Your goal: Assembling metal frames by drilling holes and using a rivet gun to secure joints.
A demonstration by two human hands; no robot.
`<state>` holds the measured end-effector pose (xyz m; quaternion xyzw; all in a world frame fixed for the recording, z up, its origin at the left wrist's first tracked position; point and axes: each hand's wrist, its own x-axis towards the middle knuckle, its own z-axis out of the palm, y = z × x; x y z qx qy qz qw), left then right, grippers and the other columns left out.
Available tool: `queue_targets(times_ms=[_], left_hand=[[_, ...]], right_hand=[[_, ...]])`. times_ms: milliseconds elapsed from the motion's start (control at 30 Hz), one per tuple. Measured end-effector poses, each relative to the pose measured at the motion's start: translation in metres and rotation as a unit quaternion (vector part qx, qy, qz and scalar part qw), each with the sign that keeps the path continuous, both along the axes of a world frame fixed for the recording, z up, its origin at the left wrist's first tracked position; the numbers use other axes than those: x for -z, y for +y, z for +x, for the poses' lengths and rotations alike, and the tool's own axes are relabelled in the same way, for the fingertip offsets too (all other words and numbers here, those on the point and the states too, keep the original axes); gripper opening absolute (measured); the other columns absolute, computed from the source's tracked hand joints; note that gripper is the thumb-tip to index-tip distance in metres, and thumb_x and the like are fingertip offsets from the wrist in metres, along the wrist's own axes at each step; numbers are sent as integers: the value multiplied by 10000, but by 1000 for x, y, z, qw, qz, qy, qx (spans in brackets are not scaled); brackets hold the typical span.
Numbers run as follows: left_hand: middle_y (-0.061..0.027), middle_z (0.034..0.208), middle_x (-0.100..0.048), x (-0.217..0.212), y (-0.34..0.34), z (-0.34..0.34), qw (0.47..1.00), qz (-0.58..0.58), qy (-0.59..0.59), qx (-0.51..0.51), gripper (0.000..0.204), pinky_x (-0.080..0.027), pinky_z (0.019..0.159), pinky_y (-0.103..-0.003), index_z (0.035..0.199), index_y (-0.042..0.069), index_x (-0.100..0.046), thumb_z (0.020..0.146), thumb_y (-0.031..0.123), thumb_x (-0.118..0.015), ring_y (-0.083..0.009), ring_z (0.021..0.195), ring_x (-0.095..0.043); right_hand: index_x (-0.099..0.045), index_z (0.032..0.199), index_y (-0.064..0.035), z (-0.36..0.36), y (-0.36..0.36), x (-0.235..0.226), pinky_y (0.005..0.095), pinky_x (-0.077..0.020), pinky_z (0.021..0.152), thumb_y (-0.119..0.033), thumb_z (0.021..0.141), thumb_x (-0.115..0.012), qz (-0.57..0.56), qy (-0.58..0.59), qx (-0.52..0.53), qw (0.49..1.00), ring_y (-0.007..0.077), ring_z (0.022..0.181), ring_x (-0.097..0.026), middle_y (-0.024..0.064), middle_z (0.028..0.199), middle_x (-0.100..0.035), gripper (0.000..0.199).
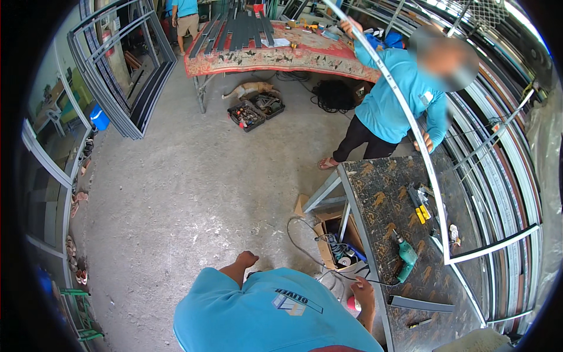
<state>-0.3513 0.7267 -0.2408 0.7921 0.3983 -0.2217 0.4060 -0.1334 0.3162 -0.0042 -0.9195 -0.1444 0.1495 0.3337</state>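
One cardboard box, on the floor, contains mixed hardware; one open two-part case contains assorted tools. One green drill lies on the desk, right of the right hand. Left hand: curled. Cannot tell whether either grips anything.

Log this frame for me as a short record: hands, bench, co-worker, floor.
left hand: out over the floor; whether it holds anything is unclear
right hand: beside the edge of the dark workbench; grip unclear
on workbench: green drill, flat dark strip
co-worker: beyond the workbench, holding a long white frame
floor beside workbench: open cardboard box
floor by far table: orange cat, open toolbox
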Motion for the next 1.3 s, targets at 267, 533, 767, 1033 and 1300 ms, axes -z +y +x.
queue_targets(times_ms=[267,533,767,1033,1300], left_hand=[[-212,1168,-632,4,-4,-3,1000,3,-3,4,553,-455,964,-431,1048,24,-693,832,509,-541,-367,1125,-578],[-207,1162,-635,18,-2,-8,997,13,37,72,572,-462,949,-439,1057,35,-691,849,535,-506,-378,1113,-578],[-205,1191,-622,20,-10,3,992,21,46,112,574,-455,957,-449,1095,38,-674,879,526,-464,-371,1133,-569],[-147,807,-646,3,-14,70,954,-1,-48,297,381,-499,648,-446,842,38,-629,916,380,-478,-308,728,-625],[-57,676,-534,16,-47,226,974,-198,-48,95,223,-427,518,-381,774,92,-568,790,309,-613,-241,567,-528]], right_hand=[[-661,1108,-43,-1,4,-4,361,-538,733,-218,746,-730,-14,-2,7,1000,275,818,-707,153,858,-713,408],[-658,1126,-49,0,0,-4,347,-535,749,-207,767,-681,-24,41,20,999,250,838,-696,149,902,-710,393],[-669,1107,-63,16,-24,14,354,-533,728,-213,751,-700,-56,45,22,997,226,818,-698,150,868,-708,387],[-665,1090,-89,77,-63,14,449,-511,777,-281,766,-699,-67,-34,42,996,375,911,-647,185,946,-678,378],[-657,1118,-47,140,-137,-24,399,-531,760,-200,777,-674,50,-33,185,981,334,830,-679,175,881,-694,375]])
